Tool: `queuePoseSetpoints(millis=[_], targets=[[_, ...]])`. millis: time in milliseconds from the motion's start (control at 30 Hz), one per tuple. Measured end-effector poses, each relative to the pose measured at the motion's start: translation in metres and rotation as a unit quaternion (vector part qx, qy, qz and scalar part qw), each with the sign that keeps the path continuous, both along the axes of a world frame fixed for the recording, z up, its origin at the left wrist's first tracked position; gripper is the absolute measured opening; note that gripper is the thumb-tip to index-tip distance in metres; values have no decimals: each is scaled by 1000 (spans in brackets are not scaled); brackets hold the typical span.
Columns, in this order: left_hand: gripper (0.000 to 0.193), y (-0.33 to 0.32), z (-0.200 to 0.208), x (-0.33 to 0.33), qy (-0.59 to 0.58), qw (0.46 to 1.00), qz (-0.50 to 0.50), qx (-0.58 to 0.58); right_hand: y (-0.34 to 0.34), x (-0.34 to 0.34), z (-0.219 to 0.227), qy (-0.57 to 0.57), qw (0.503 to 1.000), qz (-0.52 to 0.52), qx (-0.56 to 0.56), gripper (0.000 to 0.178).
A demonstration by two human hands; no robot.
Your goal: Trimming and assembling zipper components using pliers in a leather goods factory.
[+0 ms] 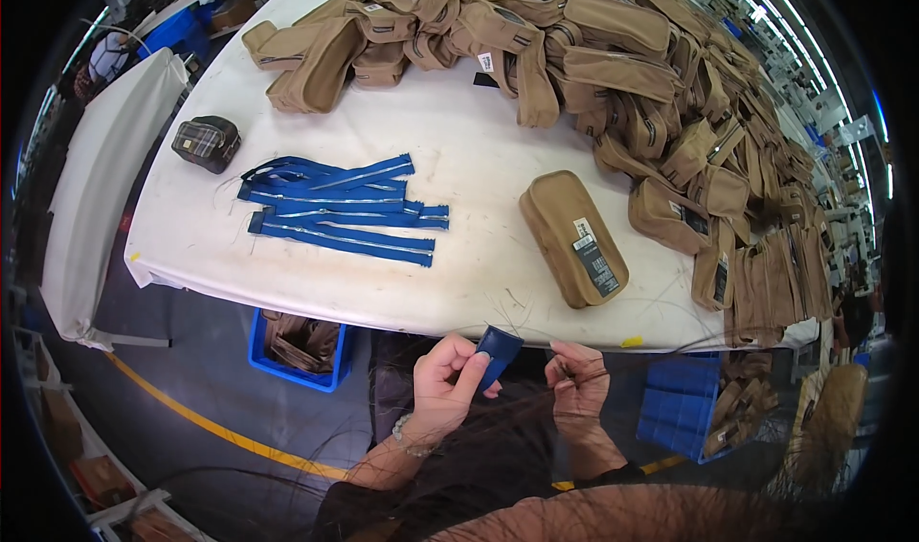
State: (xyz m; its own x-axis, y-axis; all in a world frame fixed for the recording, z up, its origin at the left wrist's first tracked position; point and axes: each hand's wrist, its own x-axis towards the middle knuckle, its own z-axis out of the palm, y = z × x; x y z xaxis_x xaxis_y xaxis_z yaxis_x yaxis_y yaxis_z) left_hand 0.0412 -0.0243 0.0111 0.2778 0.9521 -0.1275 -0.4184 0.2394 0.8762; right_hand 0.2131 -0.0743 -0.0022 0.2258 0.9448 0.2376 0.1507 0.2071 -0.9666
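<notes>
At the near edge of the table, my left hand [447,377] pinches a blue zipper [498,349] that looks folded, with fine loose threads sticking up from its top end. Just to the right, my right hand [578,381] is closed, thumb and fingertips together. Dark strands of hair cross that hand, and I cannot make out what it holds. Several blue zippers [335,207] with silver teeth lie in overlapping rows on the white table [383,293], thread tails at their left ends. A tan zip pouch [565,226] with a black and white tag lies on the right.
A large heap of tan pouches [613,68] covers the table's far and right parts. A small plaid pouch [207,144] sits at the left edge. Below the table stand a blue crate [257,346] with brown pieces and another blue bin [678,398] at the right.
</notes>
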Motion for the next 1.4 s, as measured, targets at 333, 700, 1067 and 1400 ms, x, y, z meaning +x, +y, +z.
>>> queuePoseSetpoints(millis=[333,700,1067,1400], targets=[[6,-2,10,-11,144,985,17,93,23,-11,63,-519,829,-32,206,40],[6,-3,14,-11,168,976,28,139,24,-17,55,-488,849,-39,197,39],[6,-6,8,-9,144,979,46,138,23,-15,52,-475,858,-28,193,40],[7,-9,10,-10,152,982,18,114,23,-12,47,-464,861,-20,207,41]])
